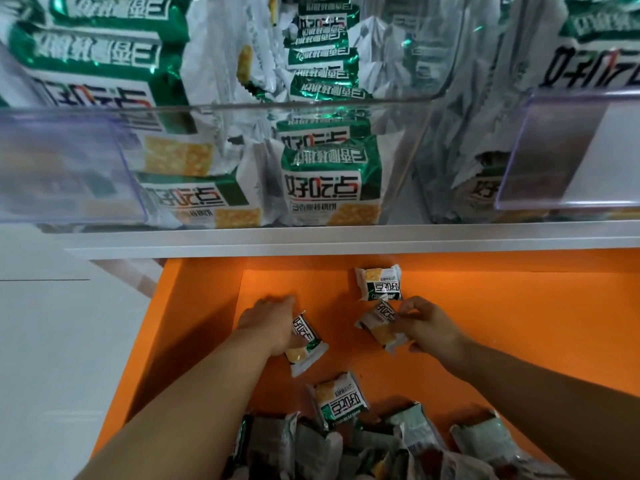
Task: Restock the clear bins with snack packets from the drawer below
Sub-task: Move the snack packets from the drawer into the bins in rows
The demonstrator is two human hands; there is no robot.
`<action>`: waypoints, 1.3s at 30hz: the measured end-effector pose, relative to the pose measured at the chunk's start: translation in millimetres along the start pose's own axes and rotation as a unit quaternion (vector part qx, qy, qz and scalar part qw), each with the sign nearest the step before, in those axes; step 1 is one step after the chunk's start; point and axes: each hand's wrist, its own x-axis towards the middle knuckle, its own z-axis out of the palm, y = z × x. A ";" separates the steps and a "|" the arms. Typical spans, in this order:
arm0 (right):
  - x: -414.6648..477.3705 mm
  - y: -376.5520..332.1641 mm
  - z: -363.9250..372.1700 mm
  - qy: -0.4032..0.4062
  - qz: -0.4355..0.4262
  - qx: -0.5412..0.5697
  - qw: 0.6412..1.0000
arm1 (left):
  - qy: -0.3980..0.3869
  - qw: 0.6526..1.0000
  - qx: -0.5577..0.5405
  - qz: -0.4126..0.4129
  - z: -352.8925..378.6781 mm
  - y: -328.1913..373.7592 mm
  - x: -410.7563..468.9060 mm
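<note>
1. Hands are both down in the orange open-topped drawer (519, 341), which sits below the white shelf edge (346, 237).
2. The left hand (273, 327) is clenched on a small green-and-white foil snack packet (306, 344) near the drawer's middle; the right hand (427, 325) pinches a second green-and-white packet (379, 325) just beside it, toward the drawer's right half.
3. A third loose packet (379, 282) lies at the drawer's back, touching or nearly touching the one in the right hand; a fourth (341, 398) lies toward the drawer's front, on the edge of a heap of crumpled packets (381, 441) at the front.
4. Above the drawer, the clear plastic bins (311, 109) on the shelf already hold many larger packs of the same brand, and the middle bin shows room at its front.
5. Judged risks: each hand holds its packet by one edge or side, so the slick foil could slide out on the lift and drop back into the drawer.
6. Lifting could also knock a packet or knuckle against the shelf edge overhanging the drawer's back.
7. The right hand's packet may drag the third along if they overlap.
8. Dropped carelessly, packets could land crooked on the stacked packs.
</note>
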 end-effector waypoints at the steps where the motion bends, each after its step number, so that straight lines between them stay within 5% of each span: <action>1: -1.0 -0.3 3.6 -0.007 -0.003 -0.009 1.000 | -0.016 1.000 0.010 0.000 0.0 0.0 -0.4; 7: -8.3 -1.8 22.7 -0.105 -0.040 -0.104 0.988 | 0.012 0.976 -0.216 0.025 -5.3 7.0 -2.1; 11: -8.9 -10.4 25.6 -0.127 -0.060 -0.100 0.985 | -0.044 0.941 -0.330 0.056 -11.3 15.6 -2.5; 17: -1.4 -11.9 18.3 -0.076 -0.094 -0.136 0.983 | -0.115 0.901 -0.415 0.057 -12.0 26.8 -10.5; 23: 4.4 -11.3 18.3 -0.006 -0.131 -0.114 0.985 | -0.027 0.914 -0.393 0.093 -6.9 27.9 -4.4; 26: 15.7 -8.5 9.1 0.051 -0.222 -0.358 0.905 | 0.011 0.908 -0.407 0.097 -5.4 19.9 -0.4; 30: 29.2 -6.8 5.7 0.018 -0.192 -0.579 0.792 | 0.031 0.910 -0.403 0.089 -3.5 10.5 3.2; 33: 31.8 -11.3 7.6 0.053 -0.233 -0.586 0.775 | 0.047 0.911 -0.398 0.093 -4.2 8.0 2.0; 39: 29.3 -9.6 9.8 0.014 -0.167 -0.613 0.773 | 0.041 0.924 -0.369 0.089 -7.0 8.9 -0.6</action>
